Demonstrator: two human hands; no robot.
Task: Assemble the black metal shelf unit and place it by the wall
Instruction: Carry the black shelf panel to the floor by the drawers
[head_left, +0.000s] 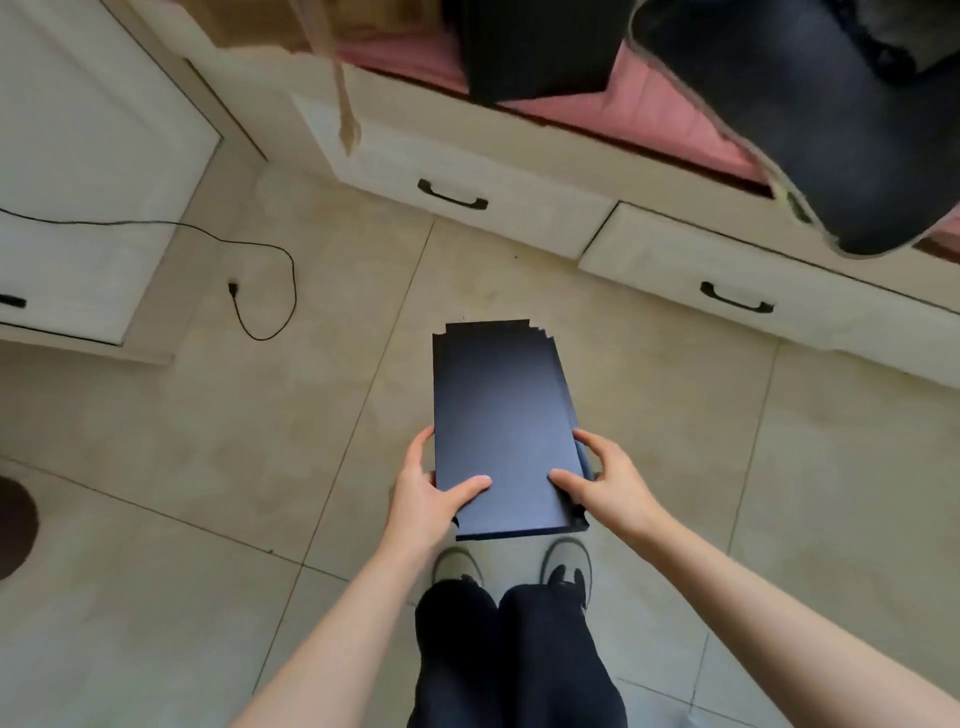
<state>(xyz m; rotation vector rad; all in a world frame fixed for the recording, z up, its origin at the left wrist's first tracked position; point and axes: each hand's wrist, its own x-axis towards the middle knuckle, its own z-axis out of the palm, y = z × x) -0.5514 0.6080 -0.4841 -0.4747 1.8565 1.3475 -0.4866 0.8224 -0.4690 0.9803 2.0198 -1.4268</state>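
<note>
Shelves (501, 415), a stack at frame centre, gripped at their near end by left hand (431, 496) and right hand (605, 483); keep edges squared (they've fanned slightly) while lowering to the floor (727, 467).

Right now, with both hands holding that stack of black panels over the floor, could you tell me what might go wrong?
1. The stack of black panels looks fanned at its far corners; held only at the near end by the left hand and right hand, loose panels could slide out.
2. A drop would likely land near the shoes.
3. The black cord lying on the tile floor is a trip hazard.
</note>
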